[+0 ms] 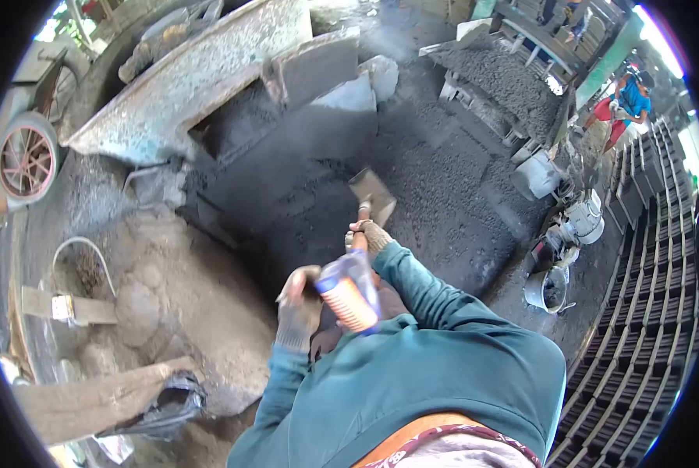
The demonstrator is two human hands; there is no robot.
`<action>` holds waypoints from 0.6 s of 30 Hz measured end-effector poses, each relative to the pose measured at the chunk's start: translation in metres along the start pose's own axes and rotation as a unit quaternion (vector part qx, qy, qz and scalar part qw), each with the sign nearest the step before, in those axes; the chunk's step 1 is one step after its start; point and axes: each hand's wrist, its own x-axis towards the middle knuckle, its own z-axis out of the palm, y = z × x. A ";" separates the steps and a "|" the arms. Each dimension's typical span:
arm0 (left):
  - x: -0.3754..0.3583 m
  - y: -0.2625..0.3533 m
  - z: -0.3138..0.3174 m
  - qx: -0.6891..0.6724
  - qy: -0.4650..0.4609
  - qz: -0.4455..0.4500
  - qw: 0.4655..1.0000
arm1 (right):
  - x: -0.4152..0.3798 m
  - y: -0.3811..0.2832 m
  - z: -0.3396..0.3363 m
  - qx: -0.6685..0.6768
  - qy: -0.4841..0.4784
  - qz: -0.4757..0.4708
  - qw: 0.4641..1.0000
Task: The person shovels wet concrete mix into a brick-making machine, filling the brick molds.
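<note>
My right hand (371, 236), in a pale work glove with bare fingertips, is wrapped round the shaft of a shovel (377, 201). The shovel's flat, dusty blade points away from me, over dark, damp-looking granular material (435, 203). Nearer my body, a clear bottle-shaped container (349, 300) with an orange, white and blue label overlaps the line of the shaft, blurred by motion. Just left of it is my gloved left hand (299, 300), its fingers smeared; I cannot tell whether it touches the container. Teal sleeves cover both arms.
Long stacks of dark blocks (638, 312) line the right side. A metal bucket (548, 290) stands by machinery (583, 218). A heaped table (505, 82) is behind, with a person (626, 105) in blue farther right. A worn metal trough (201, 82) and a wheel (28, 156) are left.
</note>
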 end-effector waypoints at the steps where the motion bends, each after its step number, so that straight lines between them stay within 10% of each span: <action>1: 0.015 -0.023 -0.018 -0.005 0.047 -0.059 0.997 | -0.016 0.003 -0.007 -0.011 -0.045 0.058 0.997; 3: 0.043 -0.063 -0.039 -0.012 0.151 -0.280 0.948 | -0.064 0.017 -0.003 -0.070 -0.188 0.170 0.965; 6: 0.059 -0.066 -0.035 0.005 0.079 -0.383 0.920 | -0.095 0.044 -0.014 -0.323 -0.021 0.158 0.933; 7: 0.076 -0.125 -0.072 -0.057 0.125 -0.316 0.939 | -0.116 0.034 -0.025 -0.400 -0.213 -0.141 0.880; 8: 0.080 -0.137 -0.080 -0.099 0.234 -0.303 0.919 | -0.145 0.016 -0.048 -0.427 -0.371 -0.421 0.709; 11: 0.088 -0.152 -0.108 -0.145 0.391 -0.272 0.867 | -0.229 -0.068 -0.052 -0.154 -0.080 -0.222 0.960; 13: 0.099 -0.159 -0.111 -0.147 0.477 -0.262 0.826 | -0.261 -0.099 -0.063 -0.106 -0.172 -0.394 0.897; 15: 0.110 -0.175 -0.123 -0.127 0.504 -0.259 0.814 | -0.286 -0.116 -0.065 -0.514 -0.020 -0.468 0.718; 16: 0.117 -0.181 -0.123 -0.086 0.508 -0.265 0.815 | -0.283 -0.119 -0.069 -0.707 0.033 -0.502 0.496; 18: 0.138 -0.188 -0.141 -0.007 0.510 -0.283 0.812 | -0.267 -0.114 -0.099 -0.798 0.125 -0.431 0.403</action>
